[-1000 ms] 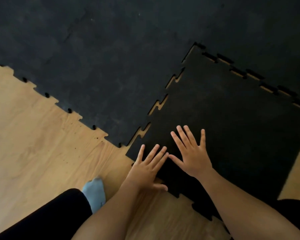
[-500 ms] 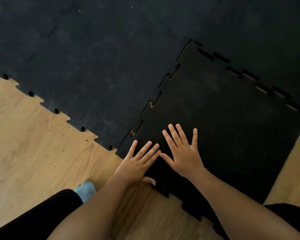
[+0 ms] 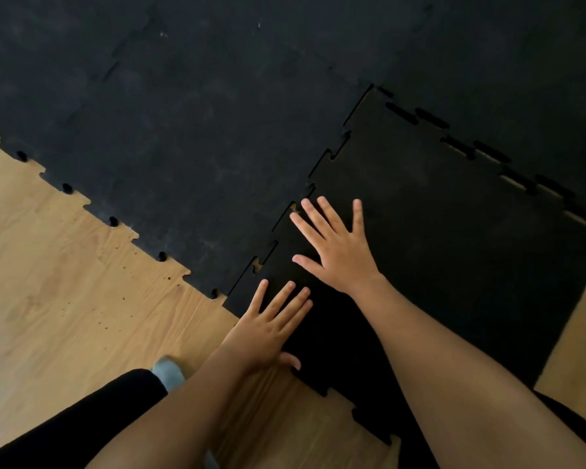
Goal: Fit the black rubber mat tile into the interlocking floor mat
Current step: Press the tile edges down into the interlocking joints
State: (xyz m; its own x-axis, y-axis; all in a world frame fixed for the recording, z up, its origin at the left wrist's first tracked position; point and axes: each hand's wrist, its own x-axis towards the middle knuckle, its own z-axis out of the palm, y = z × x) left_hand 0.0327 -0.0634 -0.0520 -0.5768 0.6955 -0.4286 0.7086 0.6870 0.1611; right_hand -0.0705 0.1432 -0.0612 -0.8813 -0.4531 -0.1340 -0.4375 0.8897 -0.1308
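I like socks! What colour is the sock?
Light blue sock, seen in the head view.

Bare forearms, black trouser leg (image 3: 68, 418) — pale blue sock (image 3: 168, 372)

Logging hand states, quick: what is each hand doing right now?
Left hand: open, flat on the loose tile near its corner, holding nothing.
Right hand: open, fingers spread, flat on the tile, holding nothing.
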